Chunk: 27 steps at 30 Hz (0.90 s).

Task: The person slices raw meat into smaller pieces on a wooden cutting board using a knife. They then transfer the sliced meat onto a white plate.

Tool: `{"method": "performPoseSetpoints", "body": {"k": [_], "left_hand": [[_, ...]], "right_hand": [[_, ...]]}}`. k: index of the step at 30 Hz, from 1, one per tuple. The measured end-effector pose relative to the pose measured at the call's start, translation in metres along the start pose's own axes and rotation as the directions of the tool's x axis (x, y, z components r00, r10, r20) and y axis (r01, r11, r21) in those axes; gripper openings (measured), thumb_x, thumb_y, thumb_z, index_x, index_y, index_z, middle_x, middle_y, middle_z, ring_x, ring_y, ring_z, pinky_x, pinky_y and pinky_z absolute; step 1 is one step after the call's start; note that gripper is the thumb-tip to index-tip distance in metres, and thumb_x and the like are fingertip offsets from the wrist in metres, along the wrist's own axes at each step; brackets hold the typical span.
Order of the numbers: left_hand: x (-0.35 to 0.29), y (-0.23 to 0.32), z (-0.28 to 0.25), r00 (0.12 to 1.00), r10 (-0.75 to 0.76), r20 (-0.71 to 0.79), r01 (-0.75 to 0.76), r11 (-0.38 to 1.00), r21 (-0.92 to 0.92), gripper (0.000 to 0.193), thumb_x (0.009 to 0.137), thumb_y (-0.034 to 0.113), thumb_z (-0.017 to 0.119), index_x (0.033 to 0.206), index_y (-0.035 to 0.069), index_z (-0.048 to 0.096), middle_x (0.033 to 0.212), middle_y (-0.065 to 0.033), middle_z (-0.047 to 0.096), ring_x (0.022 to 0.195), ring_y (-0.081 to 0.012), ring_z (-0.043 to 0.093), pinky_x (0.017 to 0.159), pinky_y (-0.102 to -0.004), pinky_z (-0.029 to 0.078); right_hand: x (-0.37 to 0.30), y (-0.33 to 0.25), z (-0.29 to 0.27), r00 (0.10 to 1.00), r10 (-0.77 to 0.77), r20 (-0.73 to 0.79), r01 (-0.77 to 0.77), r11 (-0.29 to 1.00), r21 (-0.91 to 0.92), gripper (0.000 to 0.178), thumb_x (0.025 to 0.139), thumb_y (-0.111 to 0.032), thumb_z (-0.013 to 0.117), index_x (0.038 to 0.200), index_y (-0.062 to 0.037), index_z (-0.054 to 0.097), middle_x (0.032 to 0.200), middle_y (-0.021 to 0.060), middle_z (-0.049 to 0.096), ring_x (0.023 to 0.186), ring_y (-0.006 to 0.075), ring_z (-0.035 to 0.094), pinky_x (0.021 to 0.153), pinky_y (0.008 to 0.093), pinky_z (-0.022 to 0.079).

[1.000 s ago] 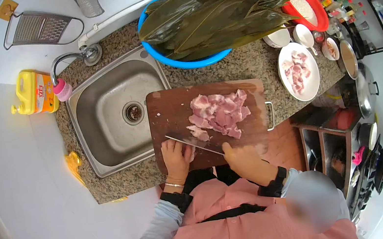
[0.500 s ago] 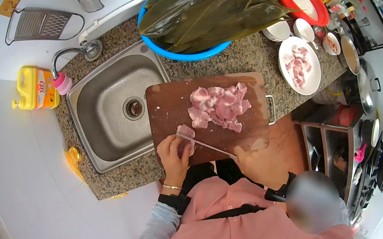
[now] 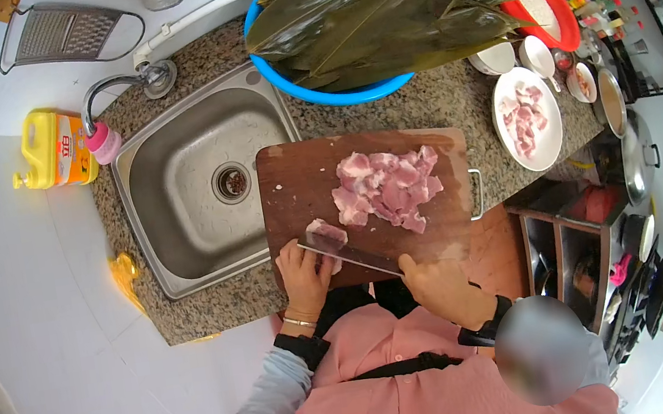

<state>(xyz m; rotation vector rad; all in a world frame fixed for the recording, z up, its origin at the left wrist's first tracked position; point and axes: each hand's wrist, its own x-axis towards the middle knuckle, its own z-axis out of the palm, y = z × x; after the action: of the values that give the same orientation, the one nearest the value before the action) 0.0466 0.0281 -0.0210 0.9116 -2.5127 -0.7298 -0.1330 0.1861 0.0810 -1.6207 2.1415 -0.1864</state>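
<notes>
My right hand (image 3: 447,288) is closed around the handle of a kitchen knife (image 3: 367,262), whose blade reaches left across a strip of raw meat (image 3: 325,235) near the board's front edge. Beside the blade, my left hand (image 3: 304,284) presses its bent fingers on the near part of the strip, which they and the knife partly hide. Meat also shows beyond the blade. Farther back on the brown cutting board (image 3: 294,187) lies a pile of cut raw meat (image 3: 388,186).
A steel sink (image 3: 181,229) adjoins the board on the left, below a faucet (image 3: 103,87). Behind stands a blue basin (image 3: 366,95) heaped with long green leaves (image 3: 397,17). To the right are a white plate (image 3: 549,144) of meat, small bowls (image 3: 494,58) and a red basin (image 3: 566,26).
The knife blade has tilted, so more of its broad face shows, and the meat beyond it has shifted slightly. Both hands keep their grips. The whole view has moved a little.
</notes>
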Motion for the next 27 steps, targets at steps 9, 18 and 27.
{"method": "performPoseSetpoints", "body": {"k": [9,18,27], "left_hand": [[0.006,0.004,-0.002,0.999,-0.024,-0.038,0.022,0.998,-0.052,0.033,0.072,0.015,0.074,0.101,0.005,0.063,0.104,-0.0120,0.055,0.097,-0.0331,0.052,0.083,-0.0434,0.040],[0.005,0.005,-0.001,0.998,-0.027,-0.062,0.027,1.000,-0.002,0.028,0.072,0.013,0.074,0.096,0.006,0.062,0.103,-0.0106,0.056,0.097,-0.0323,0.053,0.083,-0.0427,0.041],[0.010,0.012,-0.005,0.995,-0.018,-0.096,0.007,0.993,-0.118,0.029,0.077,0.011,0.072,0.104,0.008,0.063,0.117,-0.0082,0.059,0.107,-0.0300,0.054,0.088,-0.0408,0.040]], "right_hand": [[0.066,-0.026,0.008,0.997,-0.080,-0.003,0.080,0.990,0.115,0.010,0.082,-0.010,0.056,0.089,-0.0043,0.051,0.058,0.0145,0.063,0.053,0.0285,0.067,0.044,0.0379,0.052],[0.055,-0.023,0.017,0.999,-0.037,0.008,0.036,0.993,0.110,0.014,0.087,-0.016,0.057,0.089,-0.0039,0.050,0.059,0.0156,0.063,0.054,0.0315,0.066,0.047,0.0407,0.052],[-0.003,0.013,-0.005,0.983,0.172,-0.071,-0.164,0.980,0.111,0.020,0.095,-0.025,0.054,0.087,-0.0071,0.050,0.055,0.0143,0.060,0.050,0.0351,0.062,0.047,0.0480,0.047]]}}
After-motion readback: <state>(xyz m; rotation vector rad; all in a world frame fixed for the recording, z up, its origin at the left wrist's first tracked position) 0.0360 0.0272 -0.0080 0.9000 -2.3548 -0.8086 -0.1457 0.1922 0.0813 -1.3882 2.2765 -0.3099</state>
